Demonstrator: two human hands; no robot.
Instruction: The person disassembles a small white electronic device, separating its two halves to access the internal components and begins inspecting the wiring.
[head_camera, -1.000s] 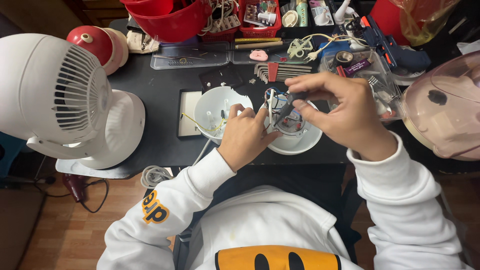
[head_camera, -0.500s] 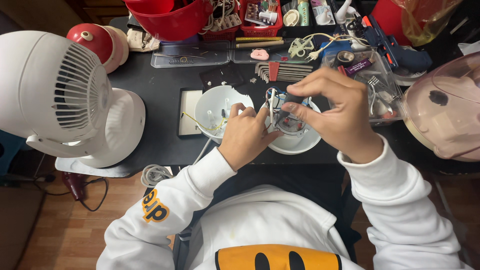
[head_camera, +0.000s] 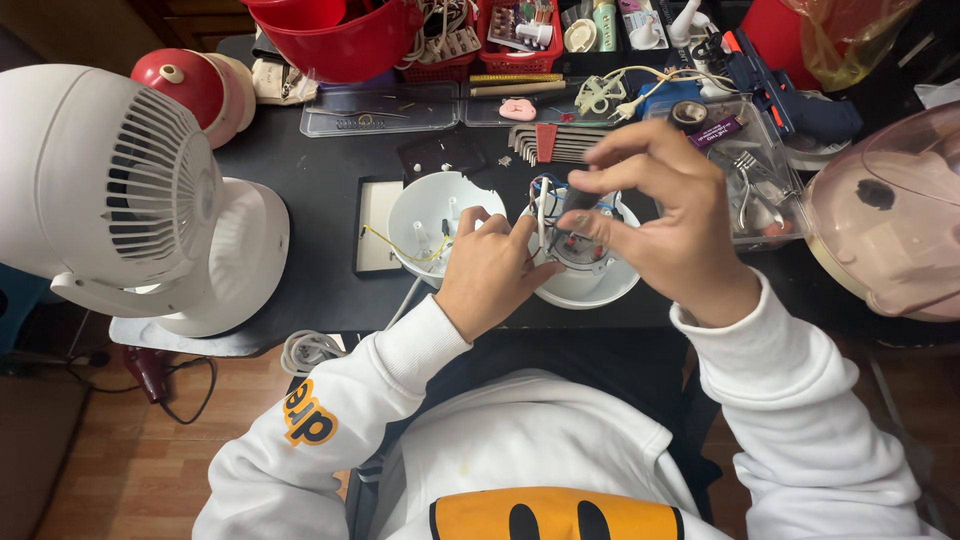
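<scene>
My left hand and my right hand both grip a small round motor unit with coloured wires, held over a white round housing shell. My right hand's fingers pinch it from above and the right; the left hand's fingers hold its left side. A second white housing shell with a yellow wire inside lies just left of my left hand on the black table.
A large white fan stands at the left. A pink dome sits at the right. A set of hex keys, a clear tray of tools, red tubs and a glue gun crowd the back.
My right hand has shifted its grip, with the fingers now spread over the top of the motor unit. The left hand has stayed on its left side.
</scene>
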